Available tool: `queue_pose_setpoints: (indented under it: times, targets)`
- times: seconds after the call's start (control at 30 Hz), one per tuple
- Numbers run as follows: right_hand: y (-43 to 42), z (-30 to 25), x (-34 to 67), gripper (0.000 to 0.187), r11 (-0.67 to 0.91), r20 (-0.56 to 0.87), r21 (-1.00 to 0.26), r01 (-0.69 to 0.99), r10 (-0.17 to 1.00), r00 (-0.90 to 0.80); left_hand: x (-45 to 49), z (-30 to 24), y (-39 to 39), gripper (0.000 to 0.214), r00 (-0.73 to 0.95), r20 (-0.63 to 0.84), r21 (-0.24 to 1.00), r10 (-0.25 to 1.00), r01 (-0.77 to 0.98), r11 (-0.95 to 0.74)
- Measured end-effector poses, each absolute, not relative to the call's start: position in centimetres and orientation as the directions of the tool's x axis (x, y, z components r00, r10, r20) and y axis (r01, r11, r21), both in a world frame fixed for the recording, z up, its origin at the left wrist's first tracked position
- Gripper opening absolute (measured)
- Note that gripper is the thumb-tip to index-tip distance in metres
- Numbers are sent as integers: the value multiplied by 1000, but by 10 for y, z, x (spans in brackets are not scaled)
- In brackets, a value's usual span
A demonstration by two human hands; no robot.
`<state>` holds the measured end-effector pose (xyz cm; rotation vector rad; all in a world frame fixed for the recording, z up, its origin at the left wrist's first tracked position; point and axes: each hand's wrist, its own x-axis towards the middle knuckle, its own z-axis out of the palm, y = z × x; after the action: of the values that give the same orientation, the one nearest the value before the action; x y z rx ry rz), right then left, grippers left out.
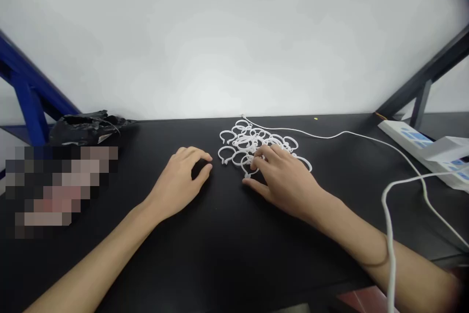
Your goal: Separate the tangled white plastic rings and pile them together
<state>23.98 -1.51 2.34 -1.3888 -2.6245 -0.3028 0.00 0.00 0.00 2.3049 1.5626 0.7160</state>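
Observation:
A heap of white plastic rings, each with a small knobbed end, lies tangled on the black table. My right hand reaches over the near right side of the heap, its fingers curved and its thumb apart from them. Between thumb and index finger, one ring shows its small end; no firm grip on it is visible. To the left of the heap, my left hand rests on the table with thumb and forefinger spread and nothing between them. Part of the heap is hidden behind my right hand.
A thin white cable runs from behind the heap to the right. A thicker white cord passes in front of my right forearm. Power strips lie at right, a crumpled black plastic bag at far left. A white wall stands behind.

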Motion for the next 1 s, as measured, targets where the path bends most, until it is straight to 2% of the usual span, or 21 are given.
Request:
queue_pose_setpoints:
  times: [0.2,0.37,0.5,0.6,1.0]
  targets:
    - [-15,24,239,28,531,303,104,841,788,-536,-1,-4,2,22,306,256,449,917,803,-392]
    - [-23,27,232,23,690,395,-18,724,670,-629,-9,-14,11,28,283,289,332,915,866,-373]
    - [-33,22,220,25,826,251,-171,537,564,-787,-14,-21,17,47,202,269,231,942,936,-267]
    - [-38,17,214,30,833,147,-209,511,544,-826,-15,-21,18,56,163,229,227,960,950,-216]
    - [-39,17,211,27,810,118,-228,540,574,-810,-14,-19,19,58,175,192,206,966,955,-214]
